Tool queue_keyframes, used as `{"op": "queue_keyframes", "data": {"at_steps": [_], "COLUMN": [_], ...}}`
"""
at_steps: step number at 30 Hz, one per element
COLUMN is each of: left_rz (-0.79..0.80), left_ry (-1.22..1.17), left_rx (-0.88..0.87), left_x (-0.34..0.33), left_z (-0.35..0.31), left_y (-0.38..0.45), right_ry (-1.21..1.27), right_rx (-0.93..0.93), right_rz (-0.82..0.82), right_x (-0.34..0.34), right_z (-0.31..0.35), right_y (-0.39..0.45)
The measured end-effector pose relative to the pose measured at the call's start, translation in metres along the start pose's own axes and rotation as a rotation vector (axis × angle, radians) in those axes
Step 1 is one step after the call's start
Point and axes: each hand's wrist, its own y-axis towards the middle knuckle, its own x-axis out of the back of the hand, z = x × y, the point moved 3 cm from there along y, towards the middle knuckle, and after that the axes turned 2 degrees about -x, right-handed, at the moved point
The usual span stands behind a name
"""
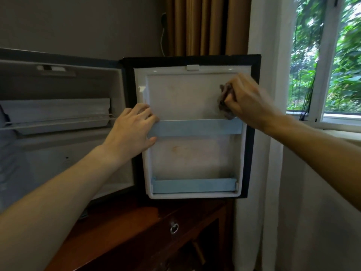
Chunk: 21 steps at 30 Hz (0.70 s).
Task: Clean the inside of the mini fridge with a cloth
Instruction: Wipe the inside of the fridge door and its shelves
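Right hand [248, 100] first: the fingers are curled tight around a dark bunched cloth [225, 100], pressing it flat against the white door liner [183, 96] of the mini fridge. The wad sits at the liner's upper right, just above the right end of the upper blue shelf rail [195, 127]. There's some blur on that hand, so a wipe looks to be under way, though which way it's heading I can't say.

Over to the left hand [132, 132]: fingers nearly straight and only slightly spread, tips hooked over the liner's left edge right where the upper rail begins, thumb lying just below the rail's left end. It looks like a brace, holding the open door steady against the push of the cloth.

Moving outward across the liner, how much is done? Not a lot, by my reading. A faint brownish mark shows up left of the cloth, and a clearer orange-brown stain [175, 148] sits below the upper rail, above the lower blue shelf rail [193, 185]. So the lower panel looks untouched. Left of the door, the fridge cavity [58, 106] stands open with its shelf in place, and I can't tell whether it's been wiped.
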Motion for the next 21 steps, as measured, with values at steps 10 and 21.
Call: {"op": "queue_keyframes", "data": {"at_steps": [10,21], "left_rz": [-0.079,-0.129], "left_ry": [-0.065,-0.13], "left_rx": [0.025,0.061], "left_x": [-0.014,-0.014], "left_z": [-0.003,-0.009], "left_y": [-0.003,0.001], "right_ry": [-0.076,-0.041], "right_rx": [-0.049,0.209], "right_rz": [0.17,0.028], "right_x": [-0.036,-0.036], "right_z": [0.023,0.023], "right_y": [-0.062,-0.071]}}
